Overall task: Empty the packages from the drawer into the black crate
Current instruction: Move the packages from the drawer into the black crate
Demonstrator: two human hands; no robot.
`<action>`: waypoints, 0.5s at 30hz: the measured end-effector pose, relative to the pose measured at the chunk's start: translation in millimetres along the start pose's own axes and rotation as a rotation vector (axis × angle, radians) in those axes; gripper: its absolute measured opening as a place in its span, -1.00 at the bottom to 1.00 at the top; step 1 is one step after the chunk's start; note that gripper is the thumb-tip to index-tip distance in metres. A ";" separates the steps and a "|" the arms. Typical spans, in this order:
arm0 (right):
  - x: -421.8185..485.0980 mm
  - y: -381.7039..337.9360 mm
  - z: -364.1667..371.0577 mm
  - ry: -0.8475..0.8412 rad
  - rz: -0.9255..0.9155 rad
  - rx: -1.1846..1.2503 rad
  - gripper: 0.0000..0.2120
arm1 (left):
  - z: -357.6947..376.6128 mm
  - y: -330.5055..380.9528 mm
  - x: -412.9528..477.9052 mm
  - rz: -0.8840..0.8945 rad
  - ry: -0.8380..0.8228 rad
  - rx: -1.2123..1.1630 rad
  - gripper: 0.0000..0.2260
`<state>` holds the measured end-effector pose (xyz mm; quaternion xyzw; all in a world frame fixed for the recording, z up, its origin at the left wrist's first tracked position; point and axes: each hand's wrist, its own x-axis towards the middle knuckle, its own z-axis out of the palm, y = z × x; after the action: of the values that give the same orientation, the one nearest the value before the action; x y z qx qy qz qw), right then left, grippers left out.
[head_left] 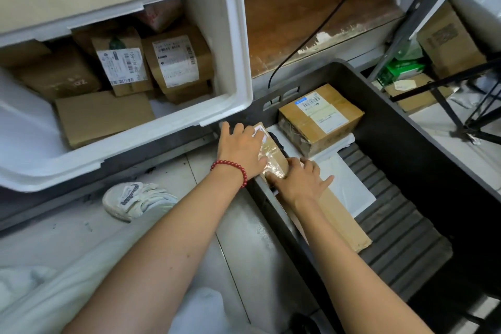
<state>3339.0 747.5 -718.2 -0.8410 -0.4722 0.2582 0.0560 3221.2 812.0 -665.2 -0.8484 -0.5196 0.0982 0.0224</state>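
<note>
White plastic drawer (239, 62), upper left, holds brown cardboard packages (104, 116). Black ribbed crate (406, 122), lower right, holds a long flat cardboard package (342, 223) along its left wall. The left hand (241, 150) curls over the package's far end, and the right hand (301, 182) presses it with fingers spread.

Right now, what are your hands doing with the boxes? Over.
Left hand grips long box, right hand flat on it. Box inside black crate, next to square box. More boxes left in drawer. Nothing in the way.
</note>
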 end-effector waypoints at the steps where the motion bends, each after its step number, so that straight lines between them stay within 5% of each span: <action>1: -6.0 -1.0 1.8 0.017 -0.056 0.012 -0.36 | -4.6 -4.8 -3.6 0.000 0.007 0.003 -0.52; 11: -17.9 -68.8 -43.6 0.341 -0.512 0.325 -0.42 | -89.4 -104.7 -24.1 -0.216 0.113 0.028 -0.48; 15: -14.1 -115.6 -61.9 0.178 -0.715 0.337 -0.40 | -88.9 -150.7 -37.7 -0.365 0.073 -0.005 -0.40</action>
<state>3274.8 808.6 -620.6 -0.6217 -0.6794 0.2226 0.3199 3089.3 853.5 -551.6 -0.7432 -0.6639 0.0606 0.0566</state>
